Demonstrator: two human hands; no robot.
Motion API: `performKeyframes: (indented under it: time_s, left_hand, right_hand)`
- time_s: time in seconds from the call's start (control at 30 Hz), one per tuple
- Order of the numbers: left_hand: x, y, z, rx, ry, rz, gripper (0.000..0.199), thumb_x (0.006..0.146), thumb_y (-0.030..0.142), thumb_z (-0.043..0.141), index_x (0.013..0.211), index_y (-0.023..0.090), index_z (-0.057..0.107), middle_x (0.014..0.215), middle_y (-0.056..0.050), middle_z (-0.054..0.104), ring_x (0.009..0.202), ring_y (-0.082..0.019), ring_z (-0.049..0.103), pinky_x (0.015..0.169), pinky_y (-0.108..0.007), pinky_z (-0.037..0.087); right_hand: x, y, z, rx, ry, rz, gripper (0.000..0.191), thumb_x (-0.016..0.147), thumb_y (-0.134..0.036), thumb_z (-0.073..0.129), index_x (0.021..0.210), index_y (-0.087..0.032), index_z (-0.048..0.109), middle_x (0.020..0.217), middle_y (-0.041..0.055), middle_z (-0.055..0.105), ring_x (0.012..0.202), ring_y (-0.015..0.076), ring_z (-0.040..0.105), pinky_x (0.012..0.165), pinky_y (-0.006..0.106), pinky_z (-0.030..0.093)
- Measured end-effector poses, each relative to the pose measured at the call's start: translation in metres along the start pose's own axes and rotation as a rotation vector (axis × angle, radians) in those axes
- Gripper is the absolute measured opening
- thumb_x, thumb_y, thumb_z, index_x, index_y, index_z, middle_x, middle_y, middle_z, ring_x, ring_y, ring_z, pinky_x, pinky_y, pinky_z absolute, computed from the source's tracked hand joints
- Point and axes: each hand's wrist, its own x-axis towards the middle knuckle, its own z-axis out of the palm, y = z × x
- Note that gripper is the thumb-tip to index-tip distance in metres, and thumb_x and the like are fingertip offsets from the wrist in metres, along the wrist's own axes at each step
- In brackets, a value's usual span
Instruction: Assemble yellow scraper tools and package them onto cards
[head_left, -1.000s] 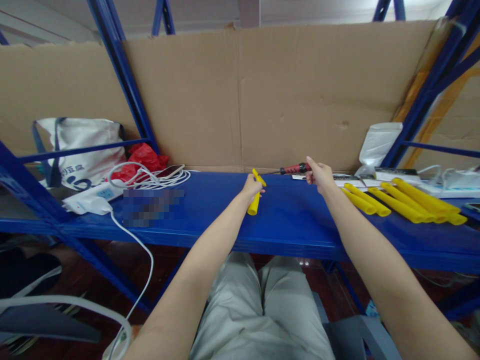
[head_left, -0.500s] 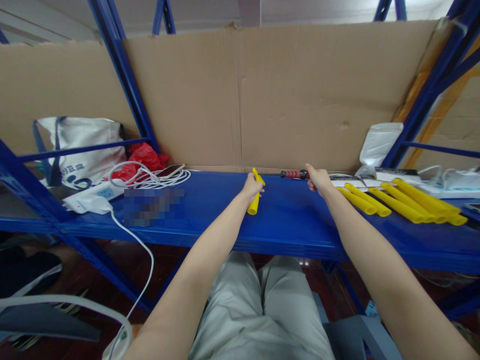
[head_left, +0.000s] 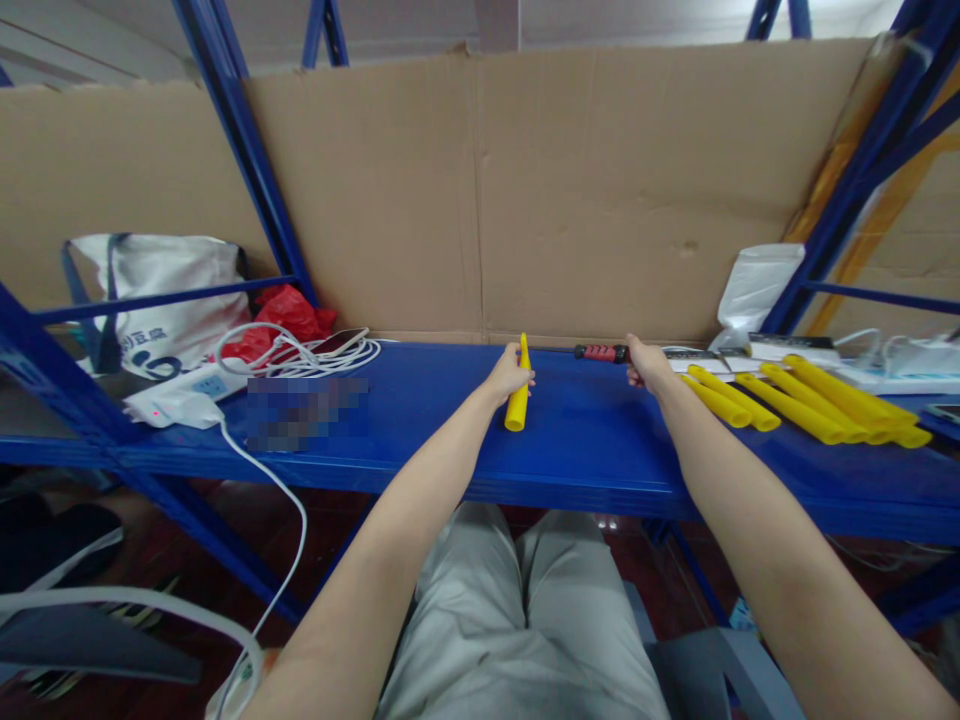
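My left hand [head_left: 511, 378] is closed around a yellow tube [head_left: 516, 411] that points up and away from me. The tube's wide round end shows below the fingers and a narrow yellow piece sticks up above them. To the right, my right hand [head_left: 646, 362] grips the end of a tool with a red and black handle [head_left: 602, 353], which looks like a screwdriver. It lies level, and a thin dark shaft seems to run left from it toward the tube. The fingers partly hide both things.
Several yellow tubes [head_left: 810, 405] lie at the right of the blue shelf [head_left: 420, 430], near small boxes [head_left: 793, 350] and a white bag [head_left: 757, 290]. A power strip [head_left: 214, 380], coiled white cable [head_left: 330, 358], red bag [head_left: 292, 315] and cloth bag [head_left: 165, 290] are at the left. Cardboard [head_left: 600, 190] stands behind.
My right hand has moved a little right with the red-and-black-handled tool. My left hand has turned the yellow tube more upright and shifted it slightly right.
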Motion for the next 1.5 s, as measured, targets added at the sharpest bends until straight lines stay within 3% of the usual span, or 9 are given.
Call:
performKeyframes:
  time_s: [0.2, 0.4, 0.5, 0.7, 0.87, 1.13, 1.5]
  left_hand:
    - [0.005, -0.005, 0.0, 0.054, 0.021, 0.085, 0.055, 0.075, -0.002, 0.053, 0.124, 0.019, 0.039, 0.131, -0.014, 0.046, 0.066, -0.009, 0.062, 0.051, -0.022, 0.052]
    - [0.011, -0.01, 0.001, 0.028, 0.014, 0.201, 0.054, 0.074, -0.002, 0.051, 0.121, 0.023, 0.04, 0.135, -0.011, 0.045, 0.062, -0.005, 0.06, 0.049, -0.017, 0.049]
    - [0.013, -0.01, 0.0, 0.015, 0.024, 0.203, 0.055, 0.073, -0.002, 0.05, 0.121, 0.024, 0.04, 0.134, -0.01, 0.046, 0.061, -0.005, 0.06, 0.048, -0.017, 0.049]
    - [0.013, -0.009, -0.001, 0.036, 0.105, 0.111, 0.056, 0.072, -0.003, 0.05, 0.121, 0.023, 0.039, 0.13, -0.011, 0.049, 0.06, -0.006, 0.06, 0.046, -0.016, 0.048]
    - [0.014, -0.01, -0.002, 0.033, 0.181, 0.056, 0.054, 0.075, 0.0, 0.048, 0.124, 0.019, 0.037, 0.121, -0.012, 0.053, 0.064, -0.01, 0.063, 0.045, -0.017, 0.047]
    - [0.014, -0.009, -0.004, 0.044, 0.187, 0.08, 0.058, 0.075, 0.0, 0.049, 0.128, 0.02, 0.037, 0.123, -0.012, 0.053, 0.069, -0.012, 0.065, 0.049, -0.019, 0.048]
    - [0.013, -0.009, -0.003, 0.027, 0.18, 0.122, 0.055, 0.076, 0.0, 0.049, 0.127, 0.02, 0.039, 0.132, -0.012, 0.048, 0.068, -0.01, 0.065, 0.047, -0.017, 0.047]
  right_hand:
    - [-0.002, -0.002, -0.002, 0.034, 0.007, 0.056, 0.03, 0.091, -0.039, 0.037, 0.073, -0.017, 0.048, 0.037, -0.0056, 0.034, 0.028, 0.0097, 0.034, 0.029, 0.021, 0.026]
    - [0.0, -0.003, -0.004, 0.057, -0.021, 0.149, 0.029, 0.091, -0.037, 0.037, 0.07, -0.018, 0.044, 0.037, -0.0046, 0.037, 0.029, 0.0093, 0.035, 0.031, 0.02, 0.028]
    - [-0.002, -0.006, -0.004, 0.037, -0.097, 0.195, 0.034, 0.092, -0.04, 0.033, 0.069, -0.018, 0.044, 0.038, -0.0017, 0.04, 0.03, 0.0092, 0.035, 0.031, 0.02, 0.027]
    - [-0.009, -0.014, -0.004, 0.215, -0.333, 0.153, 0.025, 0.093, -0.035, 0.03, 0.076, -0.02, 0.041, 0.038, -0.0071, 0.032, 0.029, 0.0063, 0.017, 0.032, 0.018, 0.011]
    - [-0.015, -0.022, -0.003, 0.412, -0.498, 0.078, 0.023, 0.092, -0.031, 0.033, 0.075, -0.019, 0.042, 0.043, -0.0053, 0.036, 0.032, 0.0066, 0.023, 0.032, 0.018, 0.015]
    - [-0.013, -0.021, 0.0, 0.444, -0.348, -0.028, 0.025, 0.092, -0.037, 0.045, 0.076, -0.018, 0.043, 0.043, -0.0037, 0.045, 0.032, 0.0054, 0.029, 0.033, 0.016, 0.02]
    - [-0.015, -0.021, 0.0, 0.448, -0.212, -0.027, 0.029, 0.085, -0.042, 0.056, 0.074, -0.018, 0.046, 0.037, -0.0062, 0.04, 0.03, 0.0054, 0.031, 0.031, 0.016, 0.022]
